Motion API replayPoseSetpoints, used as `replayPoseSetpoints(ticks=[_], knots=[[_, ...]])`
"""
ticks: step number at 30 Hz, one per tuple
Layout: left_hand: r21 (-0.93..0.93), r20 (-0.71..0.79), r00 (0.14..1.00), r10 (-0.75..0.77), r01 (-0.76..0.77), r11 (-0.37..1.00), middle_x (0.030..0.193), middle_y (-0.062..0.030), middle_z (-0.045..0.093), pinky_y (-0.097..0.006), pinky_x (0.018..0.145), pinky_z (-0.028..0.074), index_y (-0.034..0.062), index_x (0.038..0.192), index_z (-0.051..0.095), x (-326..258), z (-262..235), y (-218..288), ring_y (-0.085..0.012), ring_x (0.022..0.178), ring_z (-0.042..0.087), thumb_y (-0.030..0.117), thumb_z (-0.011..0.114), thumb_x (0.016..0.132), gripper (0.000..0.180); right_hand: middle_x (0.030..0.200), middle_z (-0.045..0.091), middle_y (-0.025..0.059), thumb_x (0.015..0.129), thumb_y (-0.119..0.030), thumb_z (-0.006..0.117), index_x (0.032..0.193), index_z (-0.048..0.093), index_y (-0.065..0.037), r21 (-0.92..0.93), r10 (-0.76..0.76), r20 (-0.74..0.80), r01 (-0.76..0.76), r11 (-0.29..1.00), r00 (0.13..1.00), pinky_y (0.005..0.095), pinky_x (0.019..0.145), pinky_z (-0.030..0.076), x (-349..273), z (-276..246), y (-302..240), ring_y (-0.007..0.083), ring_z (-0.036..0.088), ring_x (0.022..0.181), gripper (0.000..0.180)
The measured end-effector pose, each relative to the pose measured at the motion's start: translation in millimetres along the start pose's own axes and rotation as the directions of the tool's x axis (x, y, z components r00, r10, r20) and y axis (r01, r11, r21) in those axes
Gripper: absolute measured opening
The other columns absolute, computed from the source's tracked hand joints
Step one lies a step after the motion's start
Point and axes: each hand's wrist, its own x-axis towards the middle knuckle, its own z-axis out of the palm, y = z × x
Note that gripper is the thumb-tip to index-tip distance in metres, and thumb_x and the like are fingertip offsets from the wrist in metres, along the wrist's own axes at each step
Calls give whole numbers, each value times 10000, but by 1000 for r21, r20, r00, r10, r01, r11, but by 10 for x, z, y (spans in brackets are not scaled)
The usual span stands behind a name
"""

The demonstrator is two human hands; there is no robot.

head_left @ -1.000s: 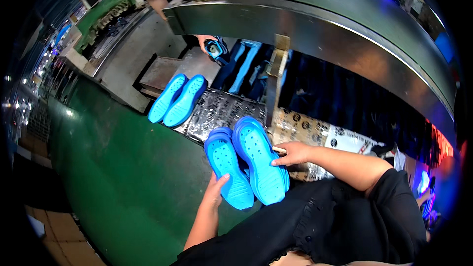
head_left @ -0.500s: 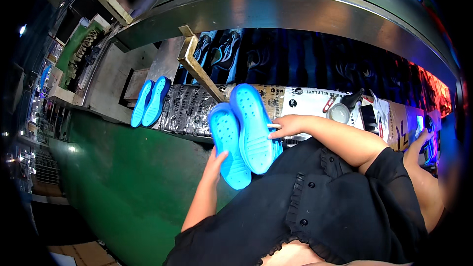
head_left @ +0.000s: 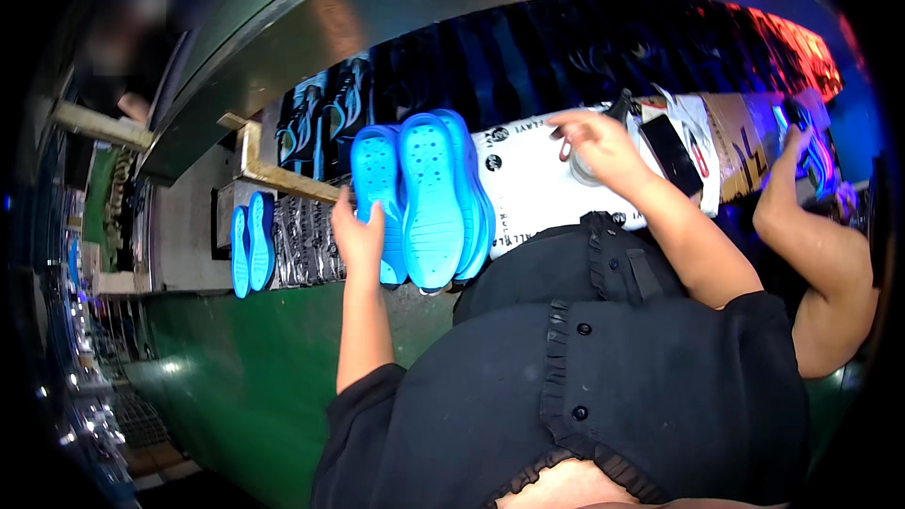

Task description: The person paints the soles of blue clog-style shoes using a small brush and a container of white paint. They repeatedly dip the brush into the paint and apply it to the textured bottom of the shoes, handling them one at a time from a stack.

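Blue shoe soles (head_left: 421, 198), mid-frame, are resting against your left hand (head_left: 358, 236) while your right hand (head_left: 596, 146) is reaching, fingers loosely curled and holding nothing clear, over the white sheet (head_left: 537, 198); another pair (head_left: 251, 243) is waiting on the counter (head_left: 245, 358) at left.

Dim, unevenly lit fisheye view with heavy edge distortion.

Light falls from above onto the curved metal hood (head_left: 396, 0), which shows soft grey glare; the recess beneath it lies in deep shadow. The blue shoe soles (head_left: 424, 198) and white sheet (head_left: 537, 193) are the brightest, clearest areas. A red-orange glow tints the upper right, blue light the far right edge. Straight edges bend toward the rim, corners go black, and the upper left is blurred. The right hand (head_left: 599, 146) shows slight motion softness.
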Motion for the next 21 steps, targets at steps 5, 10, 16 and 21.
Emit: replayPoseSetpoints(ticks=[5, 10, 16, 21], knots=[[45, 343, 930, -133, 125, 991, 851, -103, 595, -366, 690, 477, 40, 1163, 563, -463, -159, 485, -239, 745, 579, 224, 664, 781, 437, 695, 501, -22, 973, -414, 269, 1072, 610, -5, 424, 345, -363, -177, 888, 866, 201, 644, 352, -601, -614, 349, 69, 417, 621, 541], [202, 506, 843, -182, 89, 975, 718, -59, 514, -352, 598, 438, 100, 1334, 450, -654, -252, 441, -210, 666, 538, 281, 689, 764, 644, 640, 486, 3, 945, -566, 261, 997, 622, 22, 643, 577, -81, -399, 654, 813, 223, 621, 385, -970, -765, 454, 99, 486, 649, 691], [119, 572, 795, -202, 164, 979, 627, -41, 487, -328, 564, 434, 25, 1267, 471, -648, -264, 381, -186, 573, 516, 193, 687, 779, 559, 784, 593, 78, 947, -316, 491, 954, 630, 35, 660, 560, -163, -333, 674, 812, 230, 688, 428, -1060, -737, 546, 109, 520, 719, 378], [110, 648, 690, -323, 335, 936, 587, -27, 474, -305, 523, 435, -33, 1240, 431, -750, -327, 268, -146, 480, 469, 154, 666, 806, 528, 736, 584, 23, 901, -304, 565, 927, 665, -23, 393, 462, -240, -350, 850, 854, 210, 622, 404, -891, -689, 617, 80, 497, 669, 300]])
